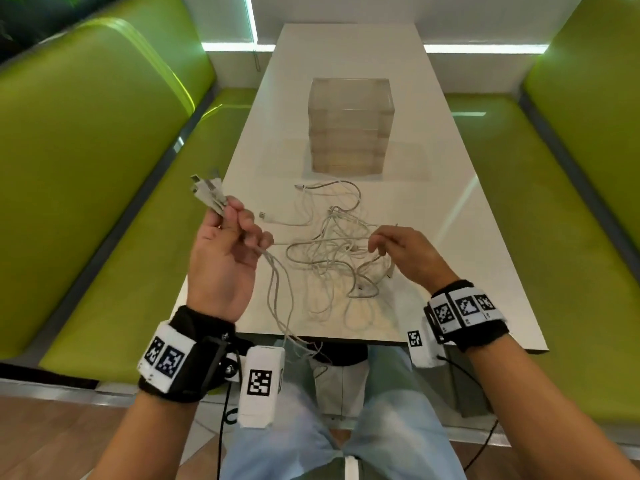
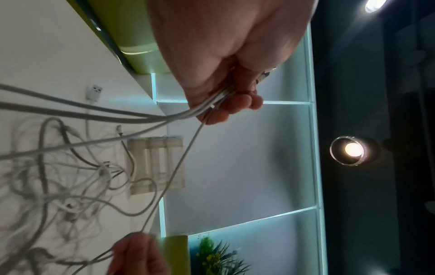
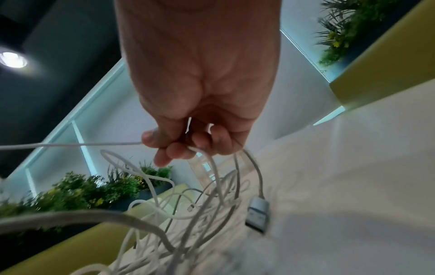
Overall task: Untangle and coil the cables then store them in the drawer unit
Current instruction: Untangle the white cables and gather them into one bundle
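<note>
While a loose snarl of white cables point(image 1: 332, 251) is lying across the near end of the pale surface point(image 1: 450, 209), a person is working at pulling it apart, with the clear drawer unit point(image 1: 349, 126) standing shut just beyond the heap. Raised off the near left edge, the left hand point(image 1: 225, 258) is gripping a bunch of plug ends point(image 1: 207, 194) that are fanning out above its curled fingers, the leads trailing down toward the lap and back into the tangle. Over the heap's right side, the right hand point(image 1: 405, 251) is pinching a single strand between thumb and fingertips, and the right wrist view is showing further loops hanging past its curled fingers. By their look the cables are feeling light, limp and smooth, so they are probably sliding easily yet snagging wherever the stiff plugs catch in a loop. Holding each lead just behind its plug, as the left hand is doing, is likely giving the surest purchase; tugging mid-strand is risking tightening the knots.
</note>
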Tool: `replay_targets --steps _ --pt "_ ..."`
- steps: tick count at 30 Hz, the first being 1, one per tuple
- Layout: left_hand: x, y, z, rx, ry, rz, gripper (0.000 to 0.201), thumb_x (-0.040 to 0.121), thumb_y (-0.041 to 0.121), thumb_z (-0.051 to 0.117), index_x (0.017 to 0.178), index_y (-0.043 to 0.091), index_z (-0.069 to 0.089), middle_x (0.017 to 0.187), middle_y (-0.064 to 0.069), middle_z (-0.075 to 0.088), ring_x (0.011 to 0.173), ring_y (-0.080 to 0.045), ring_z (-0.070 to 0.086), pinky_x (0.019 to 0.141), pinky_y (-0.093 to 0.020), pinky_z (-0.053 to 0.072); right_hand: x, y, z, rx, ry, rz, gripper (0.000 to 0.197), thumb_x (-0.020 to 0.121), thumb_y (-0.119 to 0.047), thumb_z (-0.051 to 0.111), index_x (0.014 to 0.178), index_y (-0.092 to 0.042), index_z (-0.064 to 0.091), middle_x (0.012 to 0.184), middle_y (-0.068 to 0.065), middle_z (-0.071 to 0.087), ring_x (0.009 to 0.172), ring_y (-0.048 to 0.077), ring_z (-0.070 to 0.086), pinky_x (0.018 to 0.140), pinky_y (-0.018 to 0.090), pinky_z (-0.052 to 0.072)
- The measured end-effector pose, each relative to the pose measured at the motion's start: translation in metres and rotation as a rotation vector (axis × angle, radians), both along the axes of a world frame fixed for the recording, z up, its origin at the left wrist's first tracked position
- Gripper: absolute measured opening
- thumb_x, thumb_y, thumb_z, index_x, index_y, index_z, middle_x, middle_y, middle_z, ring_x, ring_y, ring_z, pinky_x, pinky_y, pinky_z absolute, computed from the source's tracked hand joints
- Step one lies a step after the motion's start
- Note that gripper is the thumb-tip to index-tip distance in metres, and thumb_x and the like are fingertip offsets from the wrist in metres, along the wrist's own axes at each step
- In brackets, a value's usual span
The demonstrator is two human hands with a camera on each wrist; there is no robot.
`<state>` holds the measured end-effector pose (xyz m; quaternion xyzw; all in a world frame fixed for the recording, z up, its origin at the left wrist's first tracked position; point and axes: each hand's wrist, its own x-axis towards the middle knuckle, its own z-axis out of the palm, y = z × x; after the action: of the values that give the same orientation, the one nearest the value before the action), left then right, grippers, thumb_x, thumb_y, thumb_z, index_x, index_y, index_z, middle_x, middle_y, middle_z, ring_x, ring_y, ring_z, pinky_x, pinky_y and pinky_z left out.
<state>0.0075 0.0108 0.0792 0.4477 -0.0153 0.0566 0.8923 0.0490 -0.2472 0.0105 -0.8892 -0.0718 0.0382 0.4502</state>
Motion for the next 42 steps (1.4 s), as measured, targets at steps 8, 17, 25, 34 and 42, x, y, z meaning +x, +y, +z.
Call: replay_targets --steps 8,17,25,34,42 --pt "-0.002 -0.040 -0.025 0.509 0.151 -0.059 0.025 0.100 0.035 0.043 0.094 0.018 0.060 0.066 0.008 0.044 0.051 -0.005 0.032 0.051 -0.023 0.028 -0.017 0.042 0.044 0.232 -0.094 0.125 0.025 0.096 -0.020 0.051 0.077 -0.014 0.066 0.065 -0.006 0.054 0.063 0.007 0.049 0.062 0.017 0.039" --pt "-0.007 -0.064 -0.019 0.562 0.061 -0.091 0.025 0.094 0.024 0.054 0.094 0.000 0.062 0.060 0.003 0.059 0.054 -0.004 0.051 0.055 -0.014 0.040 -0.029 0.054 0.037 0.061 -0.130 0.179 0.023 0.096 -0.013 0.048 0.098 -0.008 0.070 0.088 0.004 0.072 0.081 0.018 0.065 0.077 0.036 0.052" --pt "-0.004 -0.056 -0.012 0.522 0.025 0.002 0.025 0.085 0.035 0.055 0.086 0.011 0.062 0.053 0.011 0.047 0.048 -0.003 0.036 0.049 -0.016 0.033 -0.014 0.046 0.050 -0.133 -0.237 0.240 0.017 0.092 -0.026 0.057 0.088 -0.013 0.068 0.076 -0.014 0.055 0.070 0.004 0.051 0.067 0.030 0.043" --pt "0.005 0.006 0.005 0.209 0.007 0.209 0.026 0.101 0.026 0.043 0.082 0.015 0.057 0.053 0.009 0.031 0.047 -0.006 0.025 0.046 -0.020 0.026 0.004 -0.019 0.025 -0.031 0.012 0.006 0.009 0.089 -0.014 0.061 0.086 -0.013 0.070 0.081 0.004 0.065 0.073 0.008 0.055 0.066 0.014 0.041" --pt "-0.010 -0.012 0.002 0.238 0.064 -0.047 0.030 0.097 0.028 0.043 0.078 0.015 0.063 0.048 0.011 0.032 0.045 -0.005 0.026 0.047 -0.022 0.019 -0.030 0.026 0.062 0.203 -0.002 0.203 0.033 0.083 -0.022 0.068 0.115 -0.026 0.063 0.106 -0.005 0.064 0.073 0.015 0.058 0.068 0.020 0.051"
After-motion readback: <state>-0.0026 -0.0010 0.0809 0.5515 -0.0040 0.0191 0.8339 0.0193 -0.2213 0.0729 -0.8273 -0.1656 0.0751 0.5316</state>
